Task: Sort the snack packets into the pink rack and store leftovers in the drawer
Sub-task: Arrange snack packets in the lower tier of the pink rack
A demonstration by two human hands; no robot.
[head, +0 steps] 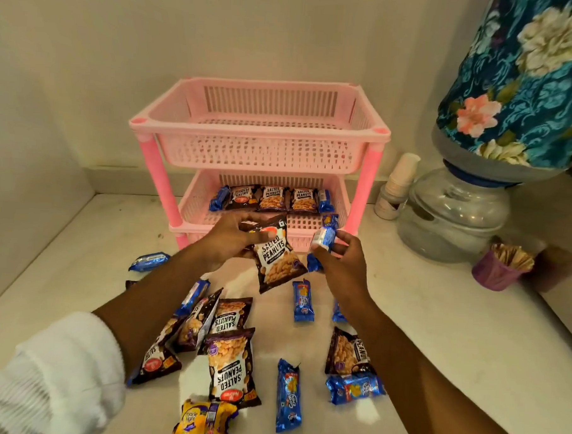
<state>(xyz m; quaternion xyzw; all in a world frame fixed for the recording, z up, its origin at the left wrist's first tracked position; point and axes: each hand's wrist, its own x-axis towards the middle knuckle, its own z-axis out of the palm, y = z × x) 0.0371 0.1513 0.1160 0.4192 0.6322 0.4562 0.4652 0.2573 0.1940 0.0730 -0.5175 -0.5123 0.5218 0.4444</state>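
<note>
- The left hand (226,239) grasps a dark salted-peanuts packet (278,257) by its top edge; the packet hangs tilted just in front of the pink rack (259,130), above the white counter (453,339).
- The right hand (340,257) pinches a small blue biscuit packet (324,238) between thumb and fingertips, close beside the peanuts packet and near the rack's lower front rim.
- The rack's lower tray (196,209) holds a row of three peanut packets (272,198) standing against the back, with a blue biscuit packet at each end of the row; its upper tray (258,150) shows only bare slats.
- On the counter between the forearms lie more peanut packets (229,362), some overlapping, and several blue biscuit packets (288,395) scattered apart.
- A yellow biscuit pack (200,421) lies at the near edge of the view.
- To the right of the rack stand a stack of paper cups (402,176), a clear dispenser base (451,217) under a floral-covered bottle (526,79), and a purple cup (497,270) of sticks.
</note>
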